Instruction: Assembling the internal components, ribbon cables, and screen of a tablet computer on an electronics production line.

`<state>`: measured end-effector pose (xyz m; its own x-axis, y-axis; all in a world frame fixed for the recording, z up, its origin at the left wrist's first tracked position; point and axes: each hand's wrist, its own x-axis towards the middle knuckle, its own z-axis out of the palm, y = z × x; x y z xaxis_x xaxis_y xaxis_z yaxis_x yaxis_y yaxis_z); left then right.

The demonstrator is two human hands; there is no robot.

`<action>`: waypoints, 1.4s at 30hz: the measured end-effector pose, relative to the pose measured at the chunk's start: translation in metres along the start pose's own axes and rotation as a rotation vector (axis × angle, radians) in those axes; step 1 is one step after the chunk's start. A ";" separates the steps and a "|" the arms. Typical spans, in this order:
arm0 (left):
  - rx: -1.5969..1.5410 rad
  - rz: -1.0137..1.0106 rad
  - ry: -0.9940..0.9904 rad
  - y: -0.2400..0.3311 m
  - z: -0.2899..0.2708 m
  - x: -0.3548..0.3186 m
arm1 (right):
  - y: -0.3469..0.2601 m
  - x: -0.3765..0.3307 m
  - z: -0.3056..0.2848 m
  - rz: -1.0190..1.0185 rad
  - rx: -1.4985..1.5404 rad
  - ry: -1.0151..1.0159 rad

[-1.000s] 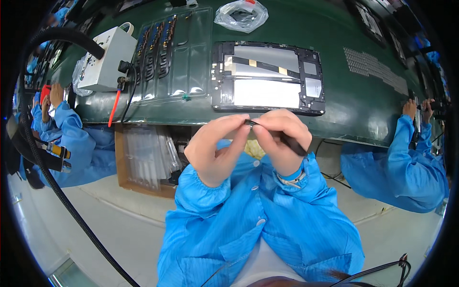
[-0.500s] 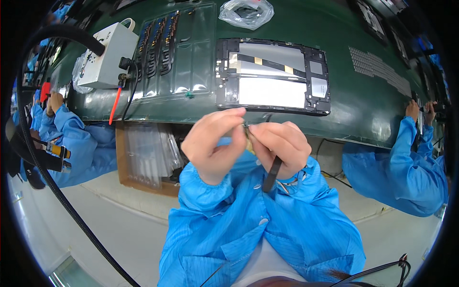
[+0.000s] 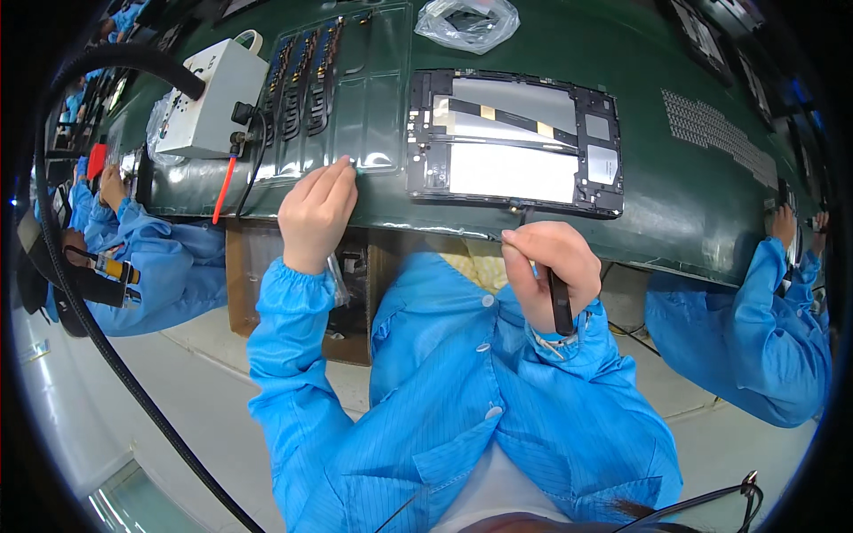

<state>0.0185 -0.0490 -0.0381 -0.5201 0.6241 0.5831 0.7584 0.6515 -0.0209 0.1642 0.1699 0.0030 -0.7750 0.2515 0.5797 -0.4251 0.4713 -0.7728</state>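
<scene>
My right hand [image 3: 555, 271] is closed round a slim black tool [image 3: 561, 304], held in front of the table's near edge. The tool's handle sticks out below the fingers, and a thin dark end shows above them. Thumb and forefinger of that hand pinch together at the edge; whether something tiny is between them is too small to tell. Just beyond lies an opened tablet housing [image 3: 515, 142] with a black frame, silver plates and a dark ribbon cable. My left hand [image 3: 318, 218] reaches to the near edge of a clear plastic tray [image 3: 378, 133], fingers drawn together and their grip hidden.
Several small dark cable parts [image 3: 317, 89] lie in the tray. A white box [image 3: 213, 98] with cables stands left of it. A clear plastic bag [image 3: 467, 22] and a grey strip sheet [image 3: 715, 133] lie farther off. Below the table is a cardboard box [image 3: 360, 342]. Co-workers sit on both sides.
My hands were together in front of the table edge. The left has moved away left and forward to the tray; the right has shifted slightly right, still holding the black tool.
</scene>
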 end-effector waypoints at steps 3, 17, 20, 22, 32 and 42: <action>0.034 0.059 -0.049 0.004 -0.009 0.003 | 0.001 -0.002 -0.006 0.029 0.033 0.019; -0.277 0.085 -0.351 0.064 0.068 0.152 | 0.039 0.089 -0.077 0.126 -0.089 0.218; -0.445 -0.028 -0.392 0.069 0.066 0.153 | 0.071 0.113 -0.080 0.072 -0.297 0.077; -0.543 -0.053 -0.354 0.068 0.075 0.148 | 0.091 0.119 -0.067 -0.102 -0.501 -0.128; -0.930 -0.185 -0.324 0.063 0.085 0.142 | 0.108 0.110 -0.033 -0.427 -0.882 -0.477; -0.872 -0.056 -0.253 0.064 0.080 0.141 | 0.102 0.113 -0.034 -0.304 -0.928 -0.559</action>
<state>-0.0381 0.1151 -0.0218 -0.5574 0.7447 0.3671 0.7042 0.1899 0.6841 0.0489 0.2752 -0.0014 -0.8984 -0.2852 0.3339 -0.3001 0.9539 0.0072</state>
